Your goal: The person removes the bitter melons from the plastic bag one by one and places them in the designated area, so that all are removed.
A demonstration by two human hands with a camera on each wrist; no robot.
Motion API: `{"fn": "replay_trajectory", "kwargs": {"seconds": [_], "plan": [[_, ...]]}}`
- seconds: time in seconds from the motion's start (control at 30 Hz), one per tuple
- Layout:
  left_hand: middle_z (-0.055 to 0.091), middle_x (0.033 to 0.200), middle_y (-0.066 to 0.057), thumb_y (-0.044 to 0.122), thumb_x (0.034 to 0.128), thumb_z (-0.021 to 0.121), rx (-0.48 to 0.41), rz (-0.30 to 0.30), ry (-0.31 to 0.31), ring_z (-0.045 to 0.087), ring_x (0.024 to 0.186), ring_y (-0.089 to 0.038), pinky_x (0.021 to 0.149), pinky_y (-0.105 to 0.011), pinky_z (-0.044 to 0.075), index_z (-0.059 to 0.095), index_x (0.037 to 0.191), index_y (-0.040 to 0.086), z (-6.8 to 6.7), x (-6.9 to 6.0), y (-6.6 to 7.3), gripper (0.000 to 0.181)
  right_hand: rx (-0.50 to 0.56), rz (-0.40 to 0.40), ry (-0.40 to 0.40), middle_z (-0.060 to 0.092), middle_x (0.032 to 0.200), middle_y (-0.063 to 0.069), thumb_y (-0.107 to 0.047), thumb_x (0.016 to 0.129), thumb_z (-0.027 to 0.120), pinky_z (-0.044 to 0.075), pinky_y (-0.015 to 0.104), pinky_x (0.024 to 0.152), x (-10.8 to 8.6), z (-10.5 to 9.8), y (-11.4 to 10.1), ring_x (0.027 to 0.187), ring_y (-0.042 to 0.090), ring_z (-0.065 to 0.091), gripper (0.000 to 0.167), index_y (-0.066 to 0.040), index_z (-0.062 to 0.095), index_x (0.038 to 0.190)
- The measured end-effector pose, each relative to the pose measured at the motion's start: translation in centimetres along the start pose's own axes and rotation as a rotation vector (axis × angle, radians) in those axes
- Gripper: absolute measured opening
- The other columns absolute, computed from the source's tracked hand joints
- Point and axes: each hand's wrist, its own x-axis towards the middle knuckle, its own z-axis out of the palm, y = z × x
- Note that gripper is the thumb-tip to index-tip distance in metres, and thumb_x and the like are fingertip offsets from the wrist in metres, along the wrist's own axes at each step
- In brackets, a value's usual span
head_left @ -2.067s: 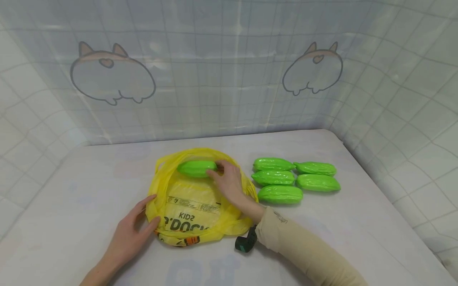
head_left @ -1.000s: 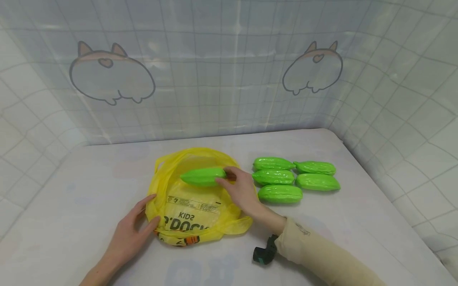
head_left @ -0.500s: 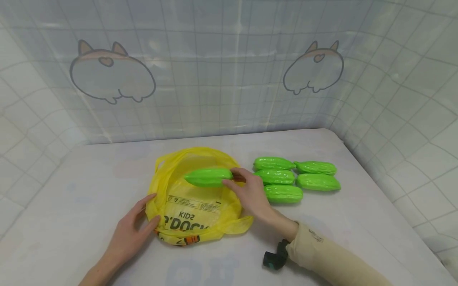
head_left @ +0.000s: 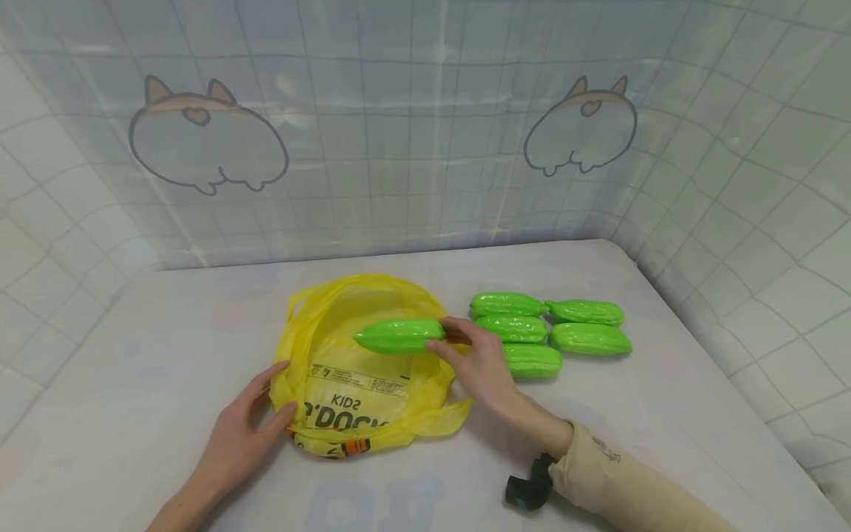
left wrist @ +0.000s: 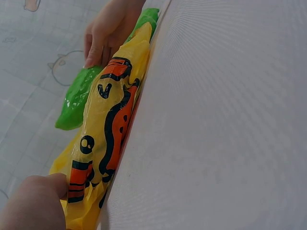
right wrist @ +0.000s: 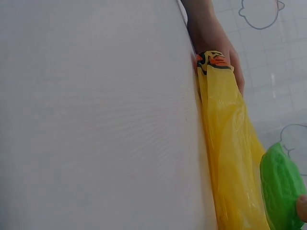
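Note:
A glossy, ridged green bitter melon [head_left: 399,337] is held by one end between the thumb and fingers of my right hand [head_left: 482,366]. It hangs level over the open mouth of a yellow plastic bag [head_left: 359,384], pointed tip to the left. At the bag's left rim, my left hand [head_left: 239,428] holds the plastic, thumb toward me and fingers farther back. In the left wrist view, the thumb [left wrist: 53,184] presses the printed side of the bag. Several more bitter melons [head_left: 588,339] lie in two columns right of the bag, partly behind my right hand.
A black wrist device [head_left: 530,489] sits under my right forearm, below the beige sleeve [head_left: 625,480]. The white table [head_left: 153,347] ends at a tiled-pattern backdrop [head_left: 412,148] behind and at both sides. A loose bag handle [head_left: 445,420] flops out at the bag's front right.
My right hand has brought the bitter melon from deep inside the bag toward the right and nearer to me, up over the opening. The left hand and the other bitter melons stay put.

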Motion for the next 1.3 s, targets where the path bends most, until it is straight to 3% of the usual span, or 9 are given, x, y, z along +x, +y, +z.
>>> {"fn": "replay_trajectory", "kwargs": {"seconds": [0.57,0.83,1.3], "plan": [[0.03,0.16,-0.022,0.046,0.0973,0.062,0.002,0.019,0.014,0.032,0.143,-0.049,0.112,-0.072,0.028,0.028,0.158,0.028,0.1,0.0,-0.2,0.071,-0.009,-0.005,0.018,0.073,0.115,0.003,-0.026,0.088,0.078,0.055,0.042,0.099,-0.7,-0.9,0.4,0.105,0.019,0.069,0.043,-0.01,0.067,0.126],[0.03,0.16,-0.022,0.046,0.0973,0.062,-0.003,0.021,0.013,0.031,0.143,-0.049,0.112,-0.073,0.027,0.028,0.158,0.028,0.1,0.0,-0.2,0.072,0.001,-0.052,0.012,0.072,0.118,0.001,-0.026,0.09,0.076,0.059,0.041,0.093,-1.1,-2.1,1.2,0.107,0.017,0.068,0.041,-0.013,0.066,0.127],[0.03,0.161,-0.022,0.046,0.0971,0.062,-0.002,0.024,0.018,0.031,0.144,-0.049,0.112,-0.072,0.027,0.029,0.158,0.029,0.2,0.0,-0.2,0.071,-0.056,-0.076,0.099,0.074,0.114,0.004,-0.022,0.084,0.08,0.058,0.042,0.094,-2.5,-5.1,2.8,0.103,0.019,0.071,0.046,-0.01,0.066,0.126]]}}
